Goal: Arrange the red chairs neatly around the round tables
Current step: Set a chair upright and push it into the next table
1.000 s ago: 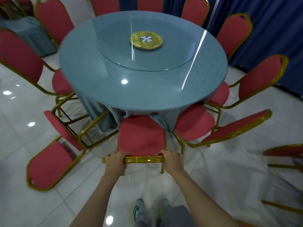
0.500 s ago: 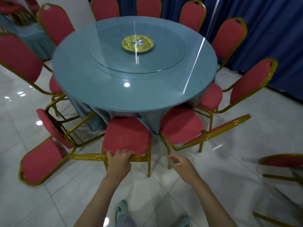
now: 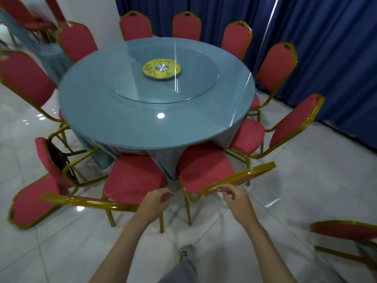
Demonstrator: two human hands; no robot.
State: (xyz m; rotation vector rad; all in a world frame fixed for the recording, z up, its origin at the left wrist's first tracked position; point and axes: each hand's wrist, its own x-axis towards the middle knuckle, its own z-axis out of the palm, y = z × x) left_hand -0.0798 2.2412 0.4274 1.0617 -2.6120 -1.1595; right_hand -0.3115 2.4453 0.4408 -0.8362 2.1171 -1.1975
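A round table (image 3: 155,123) with a grey-blue cloth and a glass turntable stands ahead, ringed by several red chairs with gold frames. The nearest chair (image 3: 132,176) has its seat tucked to the table edge, and its gold back rail runs left of my hands. My left hand (image 3: 155,203) hovers by that rail's right end, fingers loosely curled, holding nothing. My right hand (image 3: 234,198) is just below the gold back rail of the neighbouring chair (image 3: 204,168), fingers relaxed, with no grip that I can see.
A red chair (image 3: 34,199) lies tipped over at the table's left. Another chair (image 3: 346,231) stands apart at the lower right. Blue curtains (image 3: 326,58) close the far side. A second clothed table (image 3: 47,54) is at the upper left. White tiled floor (image 3: 306,190) surrounds.
Both hands have let go of the near chair's back rail, first the right, then the left. They have shifted right toward the neighbouring chair, and the near chair sits closer to the table.
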